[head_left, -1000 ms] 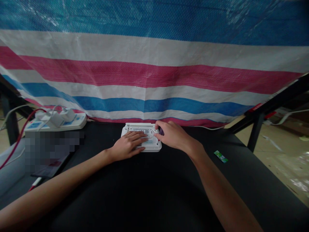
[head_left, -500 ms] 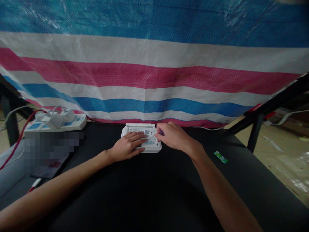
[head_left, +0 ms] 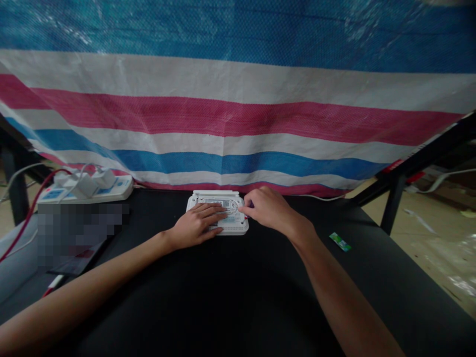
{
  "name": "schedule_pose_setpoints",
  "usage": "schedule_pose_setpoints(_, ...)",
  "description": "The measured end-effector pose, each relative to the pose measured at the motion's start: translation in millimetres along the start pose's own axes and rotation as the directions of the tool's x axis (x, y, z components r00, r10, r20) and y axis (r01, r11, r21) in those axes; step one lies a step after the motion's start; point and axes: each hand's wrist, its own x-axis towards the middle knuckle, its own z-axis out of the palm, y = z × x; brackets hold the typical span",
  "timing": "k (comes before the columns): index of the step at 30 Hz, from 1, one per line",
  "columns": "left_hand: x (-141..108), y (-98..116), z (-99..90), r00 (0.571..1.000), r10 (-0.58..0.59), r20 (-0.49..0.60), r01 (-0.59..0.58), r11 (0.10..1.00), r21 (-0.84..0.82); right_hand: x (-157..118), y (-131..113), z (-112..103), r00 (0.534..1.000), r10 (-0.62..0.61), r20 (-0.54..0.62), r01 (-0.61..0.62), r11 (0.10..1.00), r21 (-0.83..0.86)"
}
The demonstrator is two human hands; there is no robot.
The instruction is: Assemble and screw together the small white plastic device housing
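White rectangular plastic device (head_left: 234, 217) — probably light, stiff; best held by edges. Left hand (head_left: 195, 223) flat atop, ungrasping — right hand (head_left: 267, 208) pinches small, mostly hidden, dark-purple object (head_left: 252, 204).

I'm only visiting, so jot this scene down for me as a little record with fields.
Left hand: flat on the white device
Right hand: pinching a small purple object, mostly hidden, at the device's right edge
Surface: black table
Far left: power strip with plugs
Right: green packet
Backdrop: striped sheet
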Motion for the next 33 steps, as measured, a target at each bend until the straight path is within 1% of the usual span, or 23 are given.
schedule_pose_setpoints(5,0.9,0.7,-0.8,1.0,-0.008,0.003,0.008,1.0,-0.01,-0.5,1.7,0.5,1.0,0.009,-0.006,-0.009,1.0,0.029)
schedule_pose_setpoints(9,1.1,1.1,-1.3,1.0,-0.014,0.009,0.014,1.0,-0.013,-1.2,-0.1,-0.6,0.999,-0.043,0.015,0.042,0.997,0.059)
schedule_pose_setpoints(11,0.6,1.0,-0.7,1.0,-0.023,0.005,0.023,1.0,-0.013,-0.9,-0.5,-0.1,0.999,-0.049,0.019,0.047,0.997,0.067)
schedule_pose_setpoints(17,-1.2,1.1,1.0,0.998,-0.056,-0.019,0.055,0.998,-0.039,1.7,1.6,2.5,1.0,-0.015,-0.001,0.015,0.996,0.088)
schedule_pose_setpoints(20,-1.5,1.4,0.5,0.997,-0.068,-0.027,0.066,0.996,-0.064,1.6,1.2,1.4,1.0,-0.018,-0.014,0.02,0.994,0.105)
schedule_pose_setpoints(23,-1.5,1.4,-0.2,0.995,-0.079,-0.057,0.072,0.992,-0.103,0.4,-1.3,-1.7,1.0,0.004,0.002,-0.004,0.991,0.133)
schedule_pose_setpoints(27,-1.6,0.4,-0.4,0.993,-0.063,-0.101,0.05,0.99,-0.128,-0.5,-3.7,-4.7,0.999,0.028,0.039,-0.034,0.984,0.173)
schedule_pose_setpoints(30,-1.7,-1.1,0.4,0.993,-0.03,-0.115,0.017,0.993,-0.116,-0.4,-3.5,-4.4,0.999,0.022,0.035,-0.028,0.981,0.191)
schedule_pose_setpoints(33,-1.7,-2.2,1.2,0.99,-0.022,-0.138,0.006,0.994,-0.113,-0.2,-3.1,-3.5,0.999,0.019,0.032,-0.025,0.979,0.201)
